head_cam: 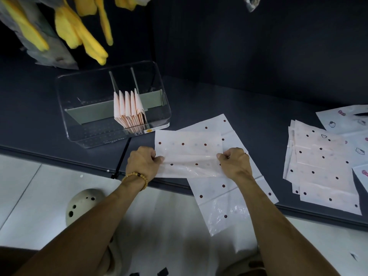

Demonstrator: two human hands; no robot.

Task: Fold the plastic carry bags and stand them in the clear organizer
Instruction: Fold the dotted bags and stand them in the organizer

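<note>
A pale pink plastic bag with dark dots (189,152) is stretched between my two hands above the dark table's front edge. My left hand (143,162) pinches its left edge and my right hand (235,162) pinches its right edge. Under it lies another dotted bag (229,196), hanging past the table edge. The clear organizer (79,134) stands at the left with several folded pink bags (129,110) upright in its middle compartment. A stack of flat dotted bags (322,168) lies at the right.
White bags with cartoon prints (356,124) lie at the far right. Yellow cloth pieces (79,30) hang above the organizer. The dark table (258,116) meets a dark wall behind. A beige perforated shoe (83,204) shows on the white tiled floor below.
</note>
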